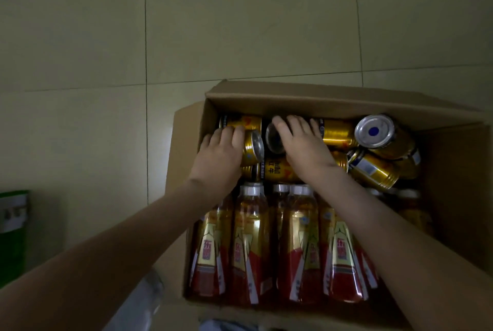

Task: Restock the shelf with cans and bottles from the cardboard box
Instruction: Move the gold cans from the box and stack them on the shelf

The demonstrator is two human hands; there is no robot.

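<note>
Stock sits in an open brown cardboard box (306,102) on the tiled floor; shelf not in view. Gold metal cans (373,168) lie jumbled at the far end, clear plastic bottles of amber drink (249,237) at the near end. Left hand (221,150) curls over one small gold can (252,148). Right hand (302,145) lies spread across a dark-ended can (274,141), grip unclear. Cans probably full: stiff, weighty, slick, prone to roll. Take them round mid-body, not the rims
</note>
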